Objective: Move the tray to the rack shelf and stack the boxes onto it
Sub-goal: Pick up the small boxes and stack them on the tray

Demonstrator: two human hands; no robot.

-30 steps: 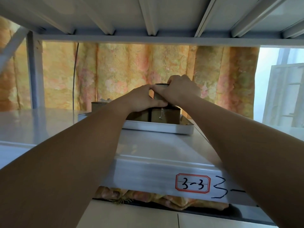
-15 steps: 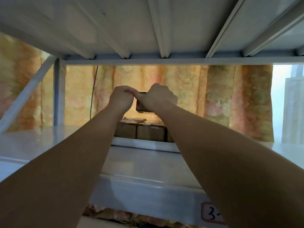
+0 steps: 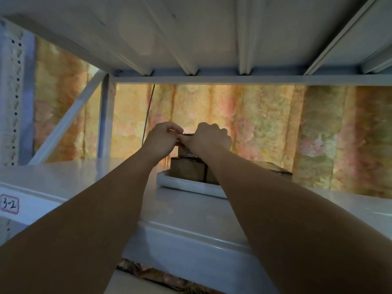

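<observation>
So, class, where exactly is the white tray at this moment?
In the head view the white tray sits on the rack shelf, centre-right, under both hands, with cardboard boxes in it, before the floral curtain.

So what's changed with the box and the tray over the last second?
Both hands, left hand and right hand, lifted the small box off the lower boxes, then brought it back down; it now sits on or just above them. The tray stayed on the shelf, and both hands kept their grip.
</observation>
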